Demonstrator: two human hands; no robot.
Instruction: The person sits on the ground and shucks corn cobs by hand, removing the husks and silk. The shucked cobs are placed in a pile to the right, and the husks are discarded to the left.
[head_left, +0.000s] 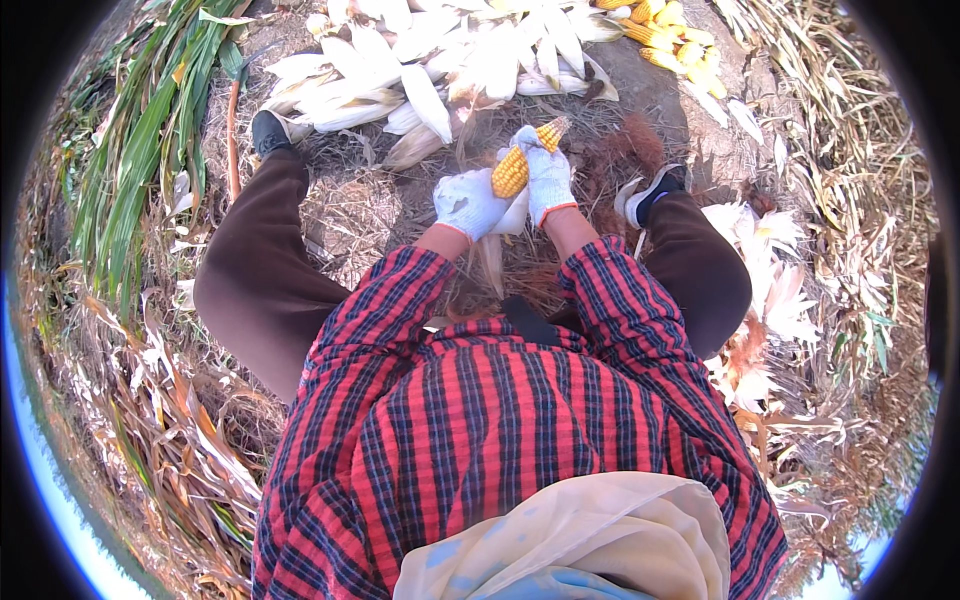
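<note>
Both of my hands wear white knit gloves with orange cuffs. My right hand (550, 174) is wrapped around the middle of a yellow ear of corn (511, 174), whose tip sticks out above the fingers. My left hand (466, 201) is at the ear's lower left, closed on its base and the pale husk (512, 217) there; its fingertips are partly hidden behind the ear. Pale husk leaves hang below the hands. Beyond them lies a heap of ears in whitish husks (426, 97), and at the upper right a pile of bare yellow ears (663, 36).
Stripped husks (772, 270) lie beside my right knee. Green corn leaves (142, 172) stand at the left, and dry stalks (862, 150) cover the ground at the right. My shoes (271, 133) rest on either side of the straw-strewn soil (352, 214).
</note>
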